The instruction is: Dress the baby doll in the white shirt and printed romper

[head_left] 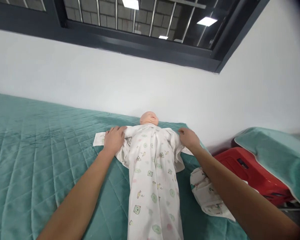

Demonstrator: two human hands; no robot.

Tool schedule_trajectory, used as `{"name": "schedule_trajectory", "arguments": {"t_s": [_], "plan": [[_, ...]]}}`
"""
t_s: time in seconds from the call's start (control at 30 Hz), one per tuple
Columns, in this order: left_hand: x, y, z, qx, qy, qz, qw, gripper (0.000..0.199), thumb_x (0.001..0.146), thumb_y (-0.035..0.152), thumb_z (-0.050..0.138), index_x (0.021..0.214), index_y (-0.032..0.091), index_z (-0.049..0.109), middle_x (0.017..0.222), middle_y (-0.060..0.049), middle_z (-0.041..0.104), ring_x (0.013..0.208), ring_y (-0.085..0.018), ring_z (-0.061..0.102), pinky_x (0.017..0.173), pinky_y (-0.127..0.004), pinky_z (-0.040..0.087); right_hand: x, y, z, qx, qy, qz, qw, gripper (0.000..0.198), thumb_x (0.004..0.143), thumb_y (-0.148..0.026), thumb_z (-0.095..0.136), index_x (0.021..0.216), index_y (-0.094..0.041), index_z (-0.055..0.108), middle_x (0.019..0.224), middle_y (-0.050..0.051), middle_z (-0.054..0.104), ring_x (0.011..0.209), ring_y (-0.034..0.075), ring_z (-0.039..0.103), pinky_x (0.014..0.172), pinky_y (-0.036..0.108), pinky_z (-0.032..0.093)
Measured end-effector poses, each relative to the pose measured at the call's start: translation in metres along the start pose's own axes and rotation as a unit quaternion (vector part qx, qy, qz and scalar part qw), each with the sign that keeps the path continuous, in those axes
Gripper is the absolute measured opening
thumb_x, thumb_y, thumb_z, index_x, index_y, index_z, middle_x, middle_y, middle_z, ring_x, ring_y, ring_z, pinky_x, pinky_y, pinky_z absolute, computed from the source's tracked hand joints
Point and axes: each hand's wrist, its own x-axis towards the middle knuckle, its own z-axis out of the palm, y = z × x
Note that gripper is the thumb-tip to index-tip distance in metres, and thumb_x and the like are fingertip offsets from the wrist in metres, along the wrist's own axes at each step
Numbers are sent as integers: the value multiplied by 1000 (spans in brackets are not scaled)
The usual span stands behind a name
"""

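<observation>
A baby doll (149,118) lies on its back, its head toward the wall. White cloth baby clothing (153,173) with green and pink animal prints covers it from the neck down. My left hand (114,139) is closed over the sleeve on the left, whose flat white end (99,139) sticks out past my fingers. On the opposite side my right hand (189,136) pinches the edge of the other sleeve (174,141) between thumb and fingers. Both sleeves are spread outward, and the cloth bunches under them. The doll's hands are hidden.
A green quilted cover (52,160) lies under everything. Right of the doll, partly behind my right forearm, is a crumpled printed white cloth (210,195). Farther right stands a red case (245,166), partly under a green cover (270,146). A white wall (102,80) and barred window rise behind.
</observation>
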Motion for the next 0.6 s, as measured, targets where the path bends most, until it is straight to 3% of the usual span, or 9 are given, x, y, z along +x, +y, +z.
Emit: {"name": "schedule_trajectory", "arguments": {"t_s": [0.1,0.17,0.23,0.3,0.37,0.47,0.6], "plan": [[0,2,-1,-7,0,-6,1000,40,95,25,36,128,29,59,118,-7,66,109,-28,57,89,-42,43,-12,-31,-11,57,62,-56,995,41,90,-15,34,121,-19,61,130,9,61,116,21,57,99,32,42],[0,2,-1,-10,0,-10,1000,40,95,25,36,127,29,60,118,-6,67,109,-28,57,89,-41,43,-23,-68,-19,166,92,-148,971,35,90,-17,38,115,-19,63,124,9,64,111,19,59,98,32,43],[0,2,-2,-13,-1,-12,1000,40,95,26,37,127,29,60,118,-6,67,109,-27,58,90,-40,43,-33,-112,-25,242,37,-246,938,30,90,-20,43,112,-20,63,119,6,66,106,19,61,95,32,46],[0,2,-3,-17,-3,-13,1000,39,96,27,37,128,29,60,118,-6,67,109,-26,58,90,-38,43,-39,-152,-26,249,-41,-332,909,29,88,-19,46,112,-19,62,118,6,66,107,18,61,95,31,46],[1,1,-3,-18,-3,-16,1000,38,95,26,38,127,30,60,117,-5,67,109,-25,58,89,-36,43,-41,-185,-23,165,-88,-396,899,30,86,-18,51,114,-14,60,118,10,65,108,21,60,94,34,46],[3,0,-3,-11,2,-28,1000,33,95,26,40,119,29,63,111,-5,69,105,-25,60,83,-35,44,-38,-214,-9,-11,-96,-425,900,30,83,-18,54,112,-12,59,118,16,62,106,28,59,87,38,49],[6,-2,-1,-6,-3,-45,999,27,95,28,40,104,25,65,104,-7,70,99,-25,62,77,-34,45,-29,-232,12,-72,-93,-417,902,30,87,-23,52,115,-13,56,122,17,61,109,30,58,86,41,49]]}}
